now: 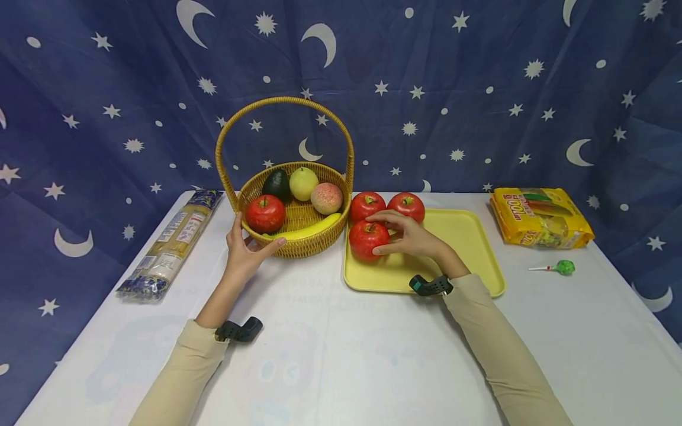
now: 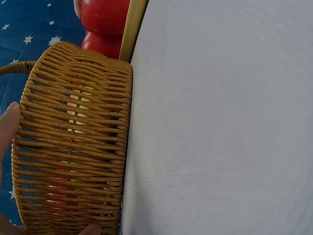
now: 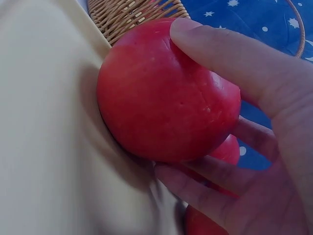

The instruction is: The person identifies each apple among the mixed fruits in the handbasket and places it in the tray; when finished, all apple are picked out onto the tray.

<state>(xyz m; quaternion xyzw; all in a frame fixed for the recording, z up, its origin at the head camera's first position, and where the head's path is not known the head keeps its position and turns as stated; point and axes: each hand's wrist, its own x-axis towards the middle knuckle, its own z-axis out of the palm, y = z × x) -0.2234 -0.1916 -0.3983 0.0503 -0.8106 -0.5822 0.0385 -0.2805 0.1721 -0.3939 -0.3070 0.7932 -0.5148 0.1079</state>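
A wicker basket [image 1: 305, 248] with a tall arched handle holds a red apple [image 1: 264, 213], an avocado [image 1: 276, 185], a yellow-green round fruit [image 1: 303, 183], a peach [image 1: 327, 198] and a banana [image 1: 306, 230]. My left hand [image 1: 243, 254] grips the basket's left front side, thumb at the rim. On the yellow tray [image 1: 463, 242], my right hand [image 1: 414, 238] holds another red apple [image 1: 367, 241] between thumb and fingers, as the right wrist view shows closely. Behind it sit two more red apples, a left one [image 1: 366, 204] and a right one [image 1: 407, 205], partly hidden by the hand.
A long clear package of noodles [image 1: 173, 242] lies left of the basket. Right of the tray are a yellow food packet [image 1: 538, 218] and a green lollipop [image 1: 565, 267]. A blue curtain with moons and stars [image 1: 405, 89] hangs behind the white table [image 1: 330, 355].
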